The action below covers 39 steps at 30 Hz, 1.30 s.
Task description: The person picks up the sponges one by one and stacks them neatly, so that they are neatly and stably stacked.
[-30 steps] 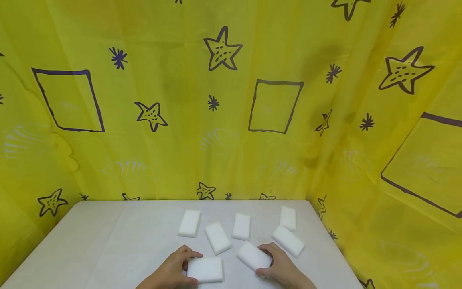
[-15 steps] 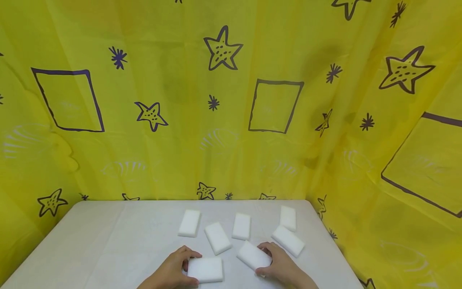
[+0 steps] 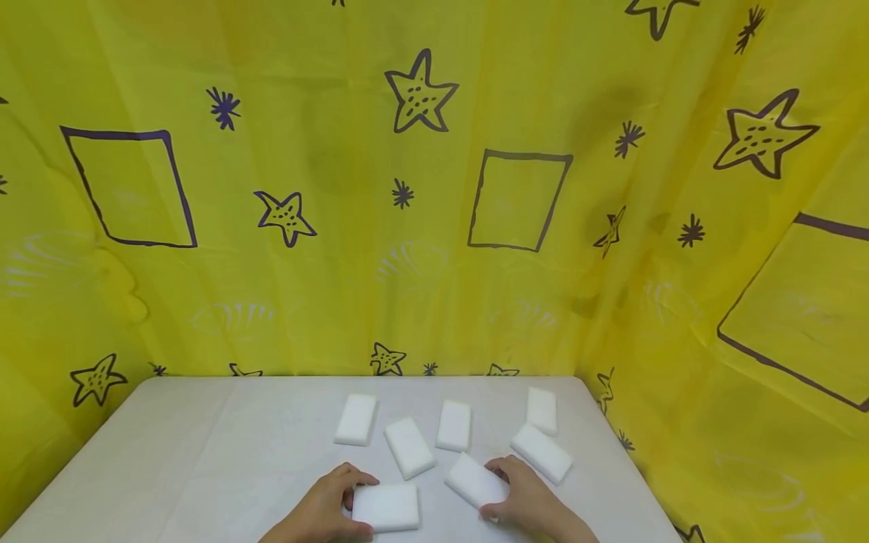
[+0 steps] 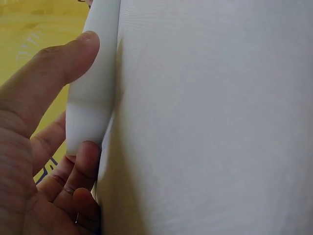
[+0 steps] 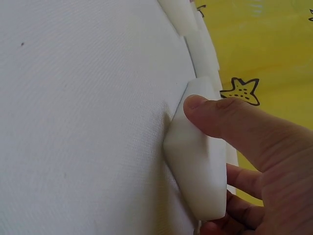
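Note:
Near the front of the table, my left hand (image 3: 327,504) grips the left end of a white sponge block (image 3: 387,507), thumb on its near side and fingers on the far side. To its right, my right hand (image 3: 526,498) holds the right end of a second white sponge block (image 3: 475,481), which lies at a slant. In the left wrist view the thumb presses the side of the left sponge (image 4: 90,105). The right wrist view has the thumb on the edge of the right sponge (image 5: 198,156), with the other fingers partly hidden behind it. Both sponges lie flat on the table.
Several more white sponge blocks lie beyond the hands: one at the far left (image 3: 356,419), a tilted one (image 3: 409,447), one in the middle (image 3: 453,425), and a touching pair at right, a slanted one (image 3: 541,452) and an upper one (image 3: 542,410). A yellow curtain (image 3: 326,302) surrounds the white table (image 3: 170,452).

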### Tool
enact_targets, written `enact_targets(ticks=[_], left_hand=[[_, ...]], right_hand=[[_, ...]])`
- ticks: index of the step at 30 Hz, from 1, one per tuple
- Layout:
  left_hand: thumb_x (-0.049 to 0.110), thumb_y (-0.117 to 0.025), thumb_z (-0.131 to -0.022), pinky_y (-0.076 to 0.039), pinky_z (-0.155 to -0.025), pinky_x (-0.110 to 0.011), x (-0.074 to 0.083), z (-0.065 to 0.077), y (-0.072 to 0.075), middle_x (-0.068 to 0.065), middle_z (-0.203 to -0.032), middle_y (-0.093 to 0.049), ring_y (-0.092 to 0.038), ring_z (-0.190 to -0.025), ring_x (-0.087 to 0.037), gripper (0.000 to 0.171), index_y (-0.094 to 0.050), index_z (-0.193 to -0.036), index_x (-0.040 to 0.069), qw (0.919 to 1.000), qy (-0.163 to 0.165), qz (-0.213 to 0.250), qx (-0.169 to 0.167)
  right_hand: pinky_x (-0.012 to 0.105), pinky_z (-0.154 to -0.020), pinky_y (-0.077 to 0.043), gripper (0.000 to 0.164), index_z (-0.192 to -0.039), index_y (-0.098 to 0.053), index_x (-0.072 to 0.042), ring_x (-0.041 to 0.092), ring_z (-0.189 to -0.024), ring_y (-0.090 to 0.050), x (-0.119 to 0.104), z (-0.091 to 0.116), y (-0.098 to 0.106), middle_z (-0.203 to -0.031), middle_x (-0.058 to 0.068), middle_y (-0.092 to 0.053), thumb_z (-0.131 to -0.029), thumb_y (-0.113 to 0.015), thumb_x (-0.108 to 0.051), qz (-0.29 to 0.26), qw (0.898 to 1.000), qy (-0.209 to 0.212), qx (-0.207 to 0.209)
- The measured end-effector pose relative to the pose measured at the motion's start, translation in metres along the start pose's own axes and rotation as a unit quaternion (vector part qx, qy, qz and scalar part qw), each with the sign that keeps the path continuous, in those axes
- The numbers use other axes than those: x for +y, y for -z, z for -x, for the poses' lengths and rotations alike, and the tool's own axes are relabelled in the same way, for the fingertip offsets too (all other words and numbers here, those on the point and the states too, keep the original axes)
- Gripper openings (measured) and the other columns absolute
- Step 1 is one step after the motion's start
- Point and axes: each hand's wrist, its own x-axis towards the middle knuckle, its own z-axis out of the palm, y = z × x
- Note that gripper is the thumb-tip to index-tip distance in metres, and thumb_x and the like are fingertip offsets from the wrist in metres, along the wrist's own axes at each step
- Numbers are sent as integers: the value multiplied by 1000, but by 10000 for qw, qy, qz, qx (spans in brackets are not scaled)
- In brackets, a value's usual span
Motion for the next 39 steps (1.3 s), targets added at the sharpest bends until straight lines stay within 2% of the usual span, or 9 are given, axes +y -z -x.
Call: enact_targets(ticks=[7,14,20,26,33,39], left_hand=[[43,-88,-68,-41,-65,-19,0,0,0,8,-92,-48,-43,-74,3,64,-66,-119,10,9999,70,101,-38],[43,-88,-68,-41,-65,-19,0,-1,-1,8,-94,-49,-43,-74,2,64,-66,-119,12,9998,143,113,-67],[43,-88,-67,-41,-66,-19,0,0,-1,9,-93,-49,-43,-74,2,64,-66,-119,12,9999,111,118,-1],[42,-89,-67,-41,-66,-18,-1,1,-1,9,-92,-49,-44,-73,3,63,-67,-118,12,9998,75,146,58],[40,-89,-68,-41,-65,-19,0,0,-1,6,-93,-48,-44,-74,1,63,-66,-120,12,9992,228,311,-76],[41,-89,-68,-41,-65,-18,-3,1,-2,9,-93,-49,-44,-74,3,63,-66,-119,11,9999,-11,163,14]], right_hand=[[29,-79,-47,64,-118,-62,-3,11,-88,-49,1,2,0,-100,0,-57,-70,-87,-37,62,9993,317,170],[31,-80,-48,62,-117,-61,-4,14,-91,-51,0,3,0,-101,1,-57,-71,-87,-35,45,9994,313,159],[29,-79,-48,60,-116,-61,-4,11,-88,-51,-2,5,2,-99,0,-57,-70,-88,-32,132,9984,491,262],[29,-79,-47,59,-115,-61,-5,13,-90,-52,-4,5,3,-100,0,-57,-69,-88,-30,29,9984,519,231],[28,-78,-47,59,-116,-61,-5,13,-90,-52,-2,3,2,-100,-1,-56,-69,-88,-29,2,9982,578,154],[28,-80,-48,60,-117,-61,-5,13,-91,-52,-4,4,2,-100,-1,-55,-69,-88,-28,-30,9976,685,127]])
